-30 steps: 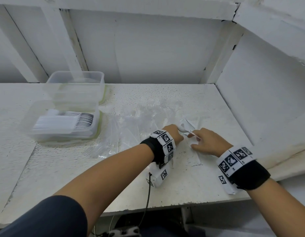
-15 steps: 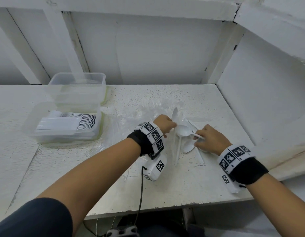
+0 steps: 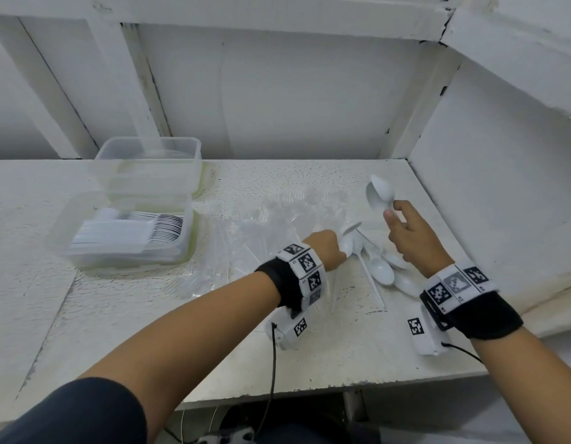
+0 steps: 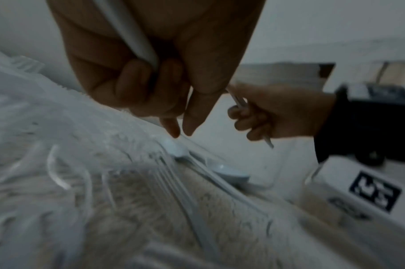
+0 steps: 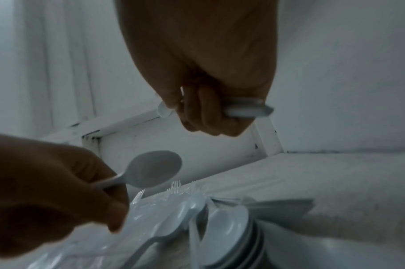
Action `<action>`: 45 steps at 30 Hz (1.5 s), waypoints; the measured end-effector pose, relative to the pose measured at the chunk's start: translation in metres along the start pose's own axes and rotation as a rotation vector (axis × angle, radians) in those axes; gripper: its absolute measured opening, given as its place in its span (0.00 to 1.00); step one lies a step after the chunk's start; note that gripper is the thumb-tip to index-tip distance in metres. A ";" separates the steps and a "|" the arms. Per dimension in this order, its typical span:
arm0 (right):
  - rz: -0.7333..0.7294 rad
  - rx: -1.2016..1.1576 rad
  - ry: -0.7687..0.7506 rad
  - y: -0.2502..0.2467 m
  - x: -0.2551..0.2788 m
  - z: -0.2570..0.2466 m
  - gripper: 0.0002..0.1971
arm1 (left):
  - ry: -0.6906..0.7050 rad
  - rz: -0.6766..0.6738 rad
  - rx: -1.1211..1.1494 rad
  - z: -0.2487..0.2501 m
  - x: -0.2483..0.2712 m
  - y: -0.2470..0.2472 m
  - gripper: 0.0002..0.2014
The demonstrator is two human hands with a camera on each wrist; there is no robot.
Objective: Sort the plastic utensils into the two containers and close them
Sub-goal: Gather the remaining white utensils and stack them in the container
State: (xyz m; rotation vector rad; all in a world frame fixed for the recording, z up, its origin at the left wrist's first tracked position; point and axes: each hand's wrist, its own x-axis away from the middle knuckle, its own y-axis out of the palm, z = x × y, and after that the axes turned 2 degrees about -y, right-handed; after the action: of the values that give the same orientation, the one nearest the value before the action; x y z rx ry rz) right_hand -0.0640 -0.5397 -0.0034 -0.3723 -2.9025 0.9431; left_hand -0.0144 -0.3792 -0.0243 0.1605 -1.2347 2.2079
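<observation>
My right hand (image 3: pixel 402 229) is raised over the right side of the table and grips a few white plastic spoons (image 3: pixel 379 194) by their handles, bowls pointing up and away. My left hand (image 3: pixel 327 248) is lower, just left of it, and holds a single white spoon (image 5: pixel 152 169) by the handle. More white spoons (image 3: pixel 382 272) lie on the table between my wrists. A spread of clear plastic forks (image 3: pixel 277 219) lies left of them. The near clear container (image 3: pixel 66 225) holds stacked white utensils. The far clear container (image 3: pixel 149 168) looks empty.
The white table (image 3: pixel 342 357) meets a white wall behind and on the right; its front edge runs below my wrists. Both containers stand open at the far left, with no lids visible. A cable hangs from each wrist camera.
My right hand has risen from the pile, up and to the far right, with its spoons. My left hand has picked up a white spoon and shifted slightly left.
</observation>
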 end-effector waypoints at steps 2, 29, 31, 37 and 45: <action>0.029 -0.052 0.052 0.002 0.001 0.003 0.09 | 0.019 -0.044 -0.147 0.005 0.000 0.010 0.17; -0.242 0.584 0.249 0.045 -0.004 0.003 0.08 | -0.204 -0.021 0.571 -0.028 0.014 -0.027 0.09; -0.221 0.537 0.259 0.044 -0.004 0.004 0.13 | -0.206 -0.022 0.594 -0.030 0.015 -0.026 0.09; -0.100 0.108 0.280 0.020 -0.003 0.002 0.14 | -0.155 0.026 0.566 -0.021 0.008 -0.027 0.10; 0.050 -0.054 0.312 -0.013 0.004 -0.008 0.09 | -0.033 -0.091 0.412 0.015 -0.013 0.005 0.14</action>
State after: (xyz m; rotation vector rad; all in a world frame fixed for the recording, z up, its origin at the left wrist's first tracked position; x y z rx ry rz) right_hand -0.0692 -0.5440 0.0104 -0.5448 -2.6482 0.7368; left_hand -0.0093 -0.3990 -0.0241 0.4089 -0.7575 2.3592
